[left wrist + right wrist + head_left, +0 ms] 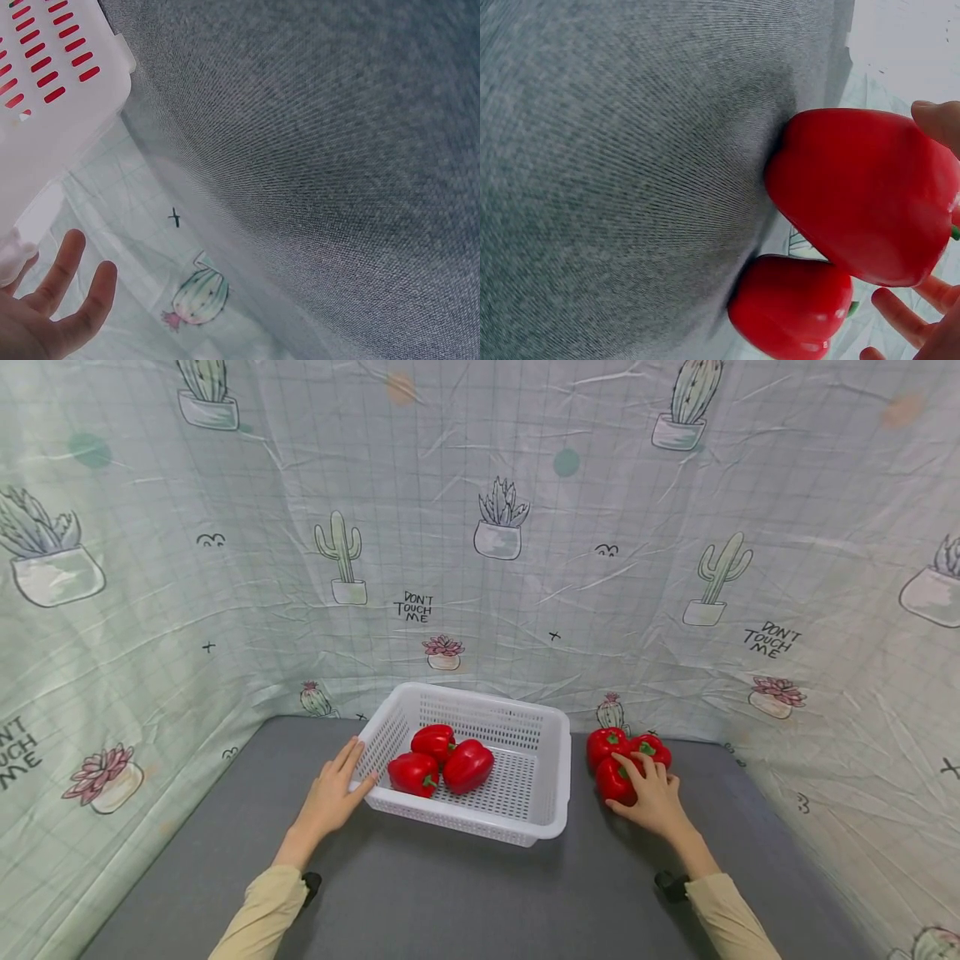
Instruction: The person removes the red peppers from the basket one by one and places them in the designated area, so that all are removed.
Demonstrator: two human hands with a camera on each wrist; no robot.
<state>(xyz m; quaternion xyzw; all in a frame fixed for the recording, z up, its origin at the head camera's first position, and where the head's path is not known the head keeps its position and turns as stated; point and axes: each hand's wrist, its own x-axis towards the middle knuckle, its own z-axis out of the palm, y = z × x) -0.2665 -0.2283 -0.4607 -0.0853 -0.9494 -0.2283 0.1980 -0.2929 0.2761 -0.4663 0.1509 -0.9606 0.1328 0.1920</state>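
Observation:
My left hand [330,795] rests on the left corner of a white plastic basket [551,777], its fingers fairly straight along the rim. Inside the basket lie three red peppers, among them a large bell pepper [468,767]. On the right, my right hand [657,800] holds the front red bell pepper [613,783], thumb on one side and fingers on the other. That pepper [862,195] still touches the grey surface in the right wrist view. Two more red bell peppers, one at the back left [604,745] and one at the back right [651,747], sit against it.
A grey cloth-covered table [450,902] lies under everything. Behind and at both sides hangs a pale curtain [480,602] printed with cacti. The right-hand peppers stand just beyond the basket's right wall, close to the back edge of the table.

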